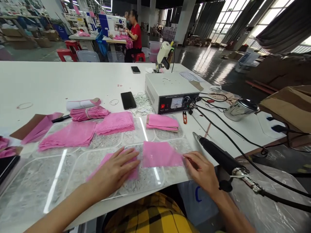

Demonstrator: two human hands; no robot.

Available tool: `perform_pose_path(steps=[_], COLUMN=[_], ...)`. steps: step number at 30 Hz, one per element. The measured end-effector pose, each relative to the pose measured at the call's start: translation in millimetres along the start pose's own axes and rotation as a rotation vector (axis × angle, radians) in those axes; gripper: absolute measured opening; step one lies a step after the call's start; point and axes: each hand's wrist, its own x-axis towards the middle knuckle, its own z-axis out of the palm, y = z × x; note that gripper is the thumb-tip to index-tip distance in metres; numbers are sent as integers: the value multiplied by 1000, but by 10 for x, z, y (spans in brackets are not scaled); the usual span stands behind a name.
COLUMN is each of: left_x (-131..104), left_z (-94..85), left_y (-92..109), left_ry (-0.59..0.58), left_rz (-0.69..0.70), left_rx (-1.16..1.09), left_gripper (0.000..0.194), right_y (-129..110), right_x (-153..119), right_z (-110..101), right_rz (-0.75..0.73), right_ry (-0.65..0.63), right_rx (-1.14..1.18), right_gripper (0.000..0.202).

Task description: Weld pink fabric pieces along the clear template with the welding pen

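Observation:
My left hand [116,168] lies flat, fingers stretched out, on a thin pink fabric piece [133,174] that it partly covers. To its right, a second pink fabric piece [160,154] with a slanted right side rests on the clear plastic sheets. My right hand [200,170] has its fingers drawn together at that piece's right corner, pinching it. Behind the hands are a wide stack of pink pieces [69,134], another pink stack [115,123] and a small folded pink stack [162,122]. A black pen-like handpiece [216,152] with a metal tip lies beyond my right hand.
A grey control box [178,103] with a dial feeds black cables on the right. Near it are orange snips [185,117], a black phone [128,100] and a jar [240,109]. A tied pink bundle [88,112] lies left. A person in red [136,35] sits at a sewing machine behind.

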Motion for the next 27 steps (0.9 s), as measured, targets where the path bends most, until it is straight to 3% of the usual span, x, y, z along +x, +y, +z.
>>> perform_pose_path(steps=[3, 6, 13, 27], left_x=[356, 500, 470, 496], left_z=[99, 179, 153, 70], left_y=[10, -30, -124, -137], left_ry=[-80, -144, -232, -270], left_rz=[100, 155, 201, 181], left_rx=[-49, -55, -13, -64], left_gripper=[37, 39, 45, 38], right_y=[30, -7, -3, 88], right_x=[-84, -128, -213, -261], right_z=[-29, -47, -22, 34], right_rz=[-11, -46, -159, -177], right_ry=[23, 24, -18, 55], right_rx=[17, 67, 38, 71], right_gripper=[17, 25, 34, 32])
